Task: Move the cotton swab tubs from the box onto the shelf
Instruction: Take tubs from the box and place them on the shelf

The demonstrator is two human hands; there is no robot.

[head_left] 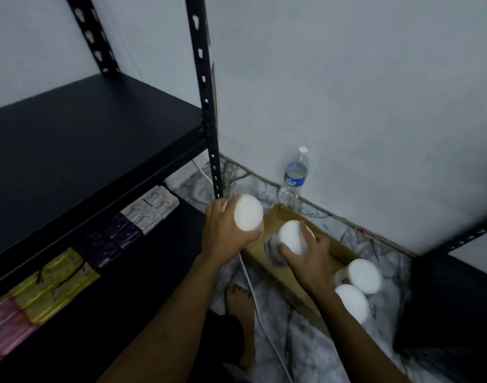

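White-lidded cotton swab tubs, four seen. Left hand (225, 233), centre of the frame, grips one tub (248, 212) round its side, lifted clear of the box and near the black upright post (206, 106). Right hand (310, 258), just right of centre, grips a second tub (292, 237) over the cardboard box (281, 217); whether that tub rests on the box floor cannot be told. Two more tubs, one (364, 275) above the other (352, 303) in the frame, stand in the box at lower right, touching or nearly so. No writing readable on any tub.

Black shelf board (84, 139) fills the left of the frame, its top bare. Below it, lower left, rows of soap packs (149, 210): white ones printed "LUX", then purple, yellow and pink ones too blurred to read. Water bottle (294, 176) with blue label stands upright against the wall beyond the box; label text illegible. White cable (253, 297) runs across the marble-pattern floor (306, 346) beside a bare foot (238, 299).
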